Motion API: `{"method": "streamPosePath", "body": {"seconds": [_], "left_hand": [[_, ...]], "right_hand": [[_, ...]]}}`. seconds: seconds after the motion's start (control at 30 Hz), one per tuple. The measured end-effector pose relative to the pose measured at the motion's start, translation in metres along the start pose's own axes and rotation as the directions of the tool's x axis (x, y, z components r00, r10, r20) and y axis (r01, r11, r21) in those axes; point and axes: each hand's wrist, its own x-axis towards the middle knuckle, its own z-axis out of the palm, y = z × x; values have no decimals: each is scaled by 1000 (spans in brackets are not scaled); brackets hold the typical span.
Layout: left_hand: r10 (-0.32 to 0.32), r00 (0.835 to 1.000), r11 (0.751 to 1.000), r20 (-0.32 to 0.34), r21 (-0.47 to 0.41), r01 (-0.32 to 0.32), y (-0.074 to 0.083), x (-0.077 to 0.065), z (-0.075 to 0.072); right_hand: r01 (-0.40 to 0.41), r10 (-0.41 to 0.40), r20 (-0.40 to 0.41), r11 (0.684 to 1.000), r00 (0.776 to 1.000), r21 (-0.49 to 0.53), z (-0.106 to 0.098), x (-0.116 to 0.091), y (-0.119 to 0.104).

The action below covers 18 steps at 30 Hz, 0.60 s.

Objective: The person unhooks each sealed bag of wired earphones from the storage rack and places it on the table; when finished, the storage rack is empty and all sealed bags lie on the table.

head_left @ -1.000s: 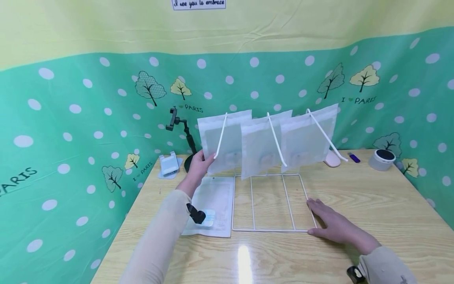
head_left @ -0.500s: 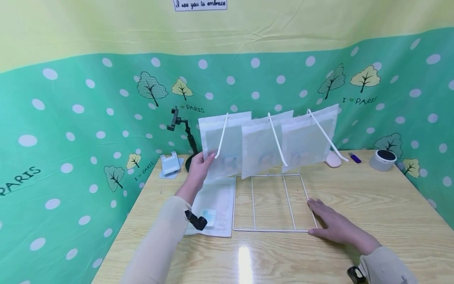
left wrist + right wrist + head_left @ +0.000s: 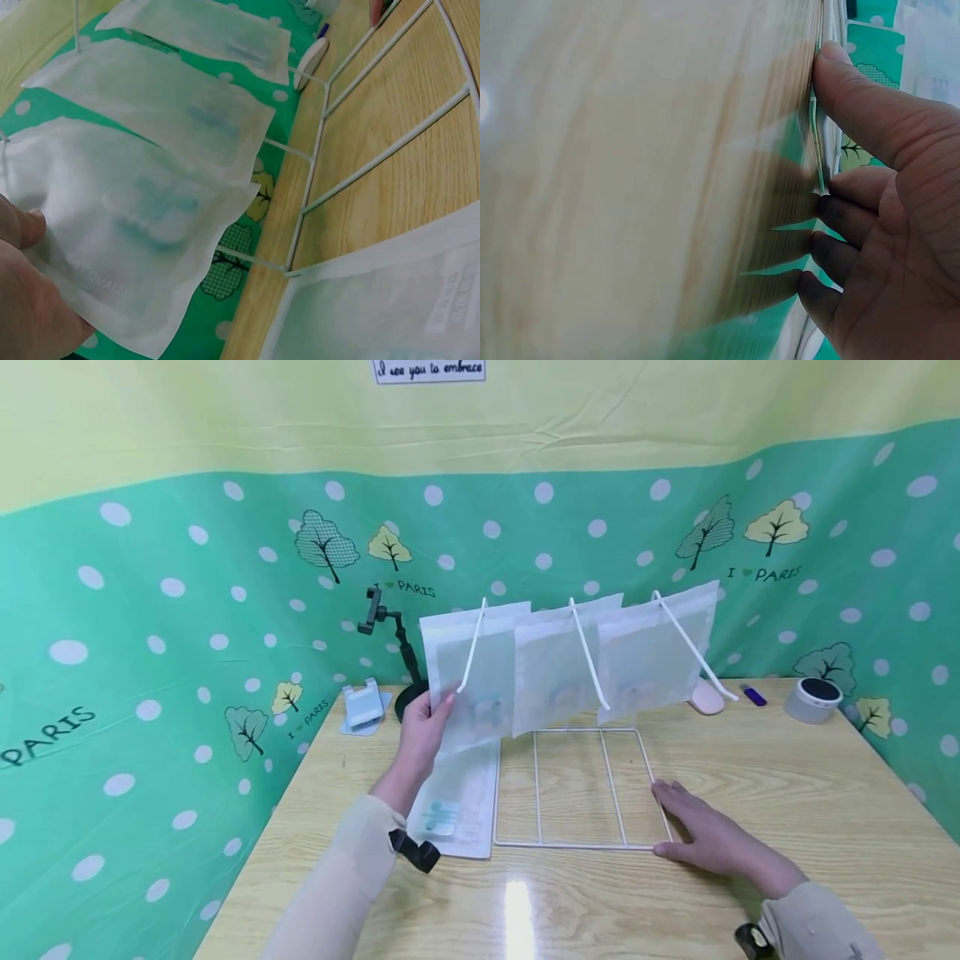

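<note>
- White holder [image 3: 363,704] and black stand [image 3: 407,657], both at the far left of the desk [image 3: 585,910]; neither is touched.
- Left hand [image 3: 422,732]: its grip is clamped on the left edge of the left pouch [image 3: 497,668], thumb on the near face.
- Flat pouch [image 3: 471,777]: it lies on the desk, nearer than the left pouch, just beside the left bar of the rack [image 3: 577,846].
- Left pouch: it hangs at the rack's left prong [image 3: 472,646], which juts out across its near face; the step in hand looks like settling it there, though freeing it cannot be ruled out; next, a settled pouch would call for an easy release with no pull along the prong.
- Middle pouch [image 3: 546,668] and right pouch [image 3: 641,664]: each hangs at its own prong.
- Right hand [image 3: 701,835]: grip apart, thumb and fingertips touching the rack's right bar and near corner, probably as a steady.
- Mouse [image 3: 707,697] and tub [image 3: 813,702]: far right, well apart from the right hand.
</note>
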Motion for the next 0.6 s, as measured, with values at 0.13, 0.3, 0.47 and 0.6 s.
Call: {"method": "streamPosePath", "body": {"seconds": [0.13, 0.3, 0.47, 0.6], "left_hand": [[15, 1000, 1000, -7, 2, -15, 2, -9, 0], [13, 1000, 1000, -8, 1, -13, 4, -21, -1], [12, 1000, 1000, -13, 6, -12, 7, -35, -1], [21, 1000, 1000, -10, -16, -21, 9, -44, -2]], "right_hand": [[-11, 11, 3, 1000, 1000, -7, 0, 1, 0], [-22, 22, 11, 1000, 1000, -3, 0, 0, -3], [-25, 25, 12, 1000, 1000, -5, 0, 0, -5], [-18, 18, 10, 1000, 1000, -2, 0, 0, -5]]}}
